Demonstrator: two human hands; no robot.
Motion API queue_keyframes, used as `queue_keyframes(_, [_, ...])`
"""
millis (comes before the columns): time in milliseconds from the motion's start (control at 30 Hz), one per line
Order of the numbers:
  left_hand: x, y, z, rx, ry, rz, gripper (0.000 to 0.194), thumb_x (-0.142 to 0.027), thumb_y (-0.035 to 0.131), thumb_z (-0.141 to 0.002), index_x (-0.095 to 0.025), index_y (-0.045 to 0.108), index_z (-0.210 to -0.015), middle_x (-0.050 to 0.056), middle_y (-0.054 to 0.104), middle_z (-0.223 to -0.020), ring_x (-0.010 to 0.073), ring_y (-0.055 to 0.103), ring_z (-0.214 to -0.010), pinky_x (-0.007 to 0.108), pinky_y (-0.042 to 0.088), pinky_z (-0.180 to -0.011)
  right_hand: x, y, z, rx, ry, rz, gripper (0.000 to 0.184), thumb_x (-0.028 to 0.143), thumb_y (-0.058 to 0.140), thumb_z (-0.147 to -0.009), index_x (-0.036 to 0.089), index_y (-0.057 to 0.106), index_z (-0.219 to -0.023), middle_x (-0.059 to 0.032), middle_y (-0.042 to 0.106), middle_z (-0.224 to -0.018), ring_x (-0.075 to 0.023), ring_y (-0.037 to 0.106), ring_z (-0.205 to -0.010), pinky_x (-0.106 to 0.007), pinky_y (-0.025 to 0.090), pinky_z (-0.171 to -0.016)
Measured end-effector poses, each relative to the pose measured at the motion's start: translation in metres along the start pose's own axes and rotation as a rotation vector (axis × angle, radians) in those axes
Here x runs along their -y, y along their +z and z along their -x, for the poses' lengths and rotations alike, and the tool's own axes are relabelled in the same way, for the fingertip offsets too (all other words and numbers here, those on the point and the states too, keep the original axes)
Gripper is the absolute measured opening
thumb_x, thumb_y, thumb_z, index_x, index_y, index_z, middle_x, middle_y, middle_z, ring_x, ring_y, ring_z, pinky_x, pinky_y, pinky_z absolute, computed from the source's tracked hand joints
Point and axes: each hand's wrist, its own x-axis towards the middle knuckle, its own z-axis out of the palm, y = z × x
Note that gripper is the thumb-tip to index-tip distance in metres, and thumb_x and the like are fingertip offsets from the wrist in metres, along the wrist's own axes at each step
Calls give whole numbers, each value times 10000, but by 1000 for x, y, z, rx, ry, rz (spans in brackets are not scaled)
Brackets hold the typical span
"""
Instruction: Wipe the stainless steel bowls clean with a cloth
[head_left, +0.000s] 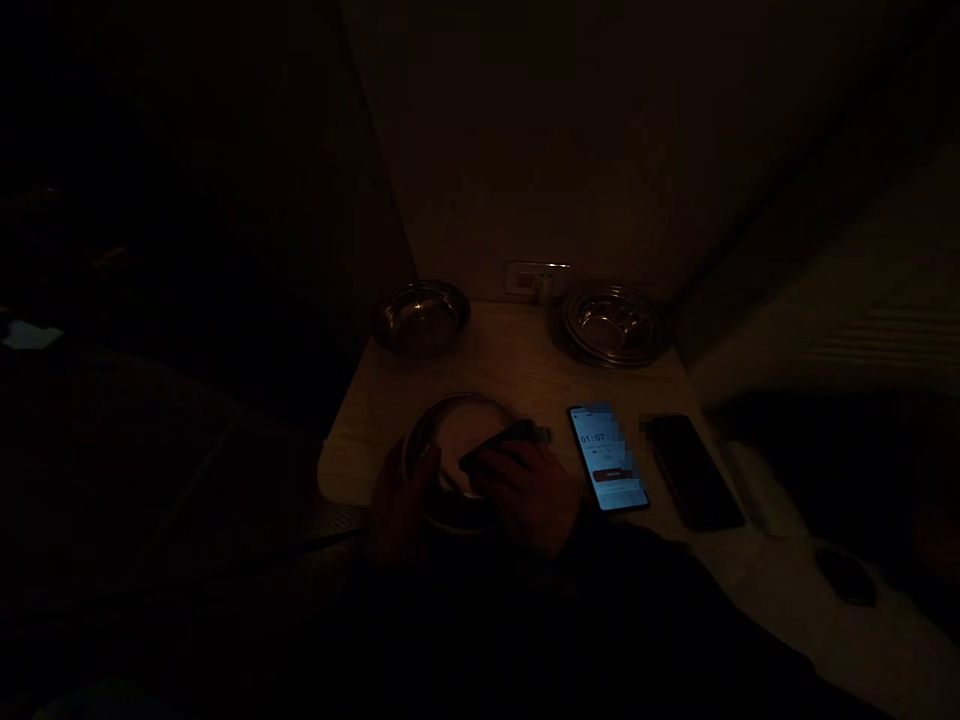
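Observation:
The scene is very dark. A round metal bowl (459, 420) stands near the front of a small wooden table. My left hand (401, 500) grips its left rim, thumb on the inner side. In my right hand (534, 490) is a dark, flat pad-like block (506, 440), held over the right part of the bowl's inside. The dimness hides what the block is made of and whether it touches the metal.
At the back left stands another metal bowl (422, 318), and at the back right a stack of metal bowls (615, 325). A lit phone (609, 465) showing a timer and a dark phone (696, 475) lie to the right. A wall socket (536, 280) is behind the table (510, 375).

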Motion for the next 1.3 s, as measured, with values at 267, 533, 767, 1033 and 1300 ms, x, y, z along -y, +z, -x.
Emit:
queue_keyframes(267, [3,-1,-1,29,21,76,469,-468,618,-758,-181,584,-1128,95,623,-1168,253,586,-1061,334,469,-864,3,-2,3,-1,29,34,255,174,477,-898,203,653,-1080,-44,661,-1124,-227,495,-951,-364,396,-720])
queue_keyframes(533, [12,-5,-8,98,15,138,493,-477,619,-761,-199,586,-1167,90,622,-1198,242,584,-1084,328,459,-892,-7,2,11,3,49,53,304,132,504,-864,208,640,-1124,-66,650,-1123,-233,480,-961,-370,423,-748])
queue_keyframes(767, [-2,-4,-4,43,-28,66,368,-357,584,-802,-162,608,-1113,96,631,-1173,226,586,-1075,317,436,-923,9,7,14,-28,35,16,277,164,505,-883,220,637,-1120,-46,652,-1134,-229,489,-960,-373,439,-740])
queue_keyframes(1033, [7,-4,-10,54,-23,33,479,-488,604,-760,-185,603,-1131,105,618,-1184,276,565,-1099,400,420,-947,-18,7,26,-85,229,-72,376,54,447,-834,172,621,-1147,-88,621,-1168,-227,507,-991,-377,489,-828])
queue_keyframes(1300, [6,0,6,0,-29,139,429,-373,604,-776,-184,566,-1159,100,599,-1219,245,562,-1117,323,463,-913,-3,12,36,-186,367,-125,397,75,429,-844,201,598,-1180,-98,609,-1157,-235,539,-1032,-417,499,-846])
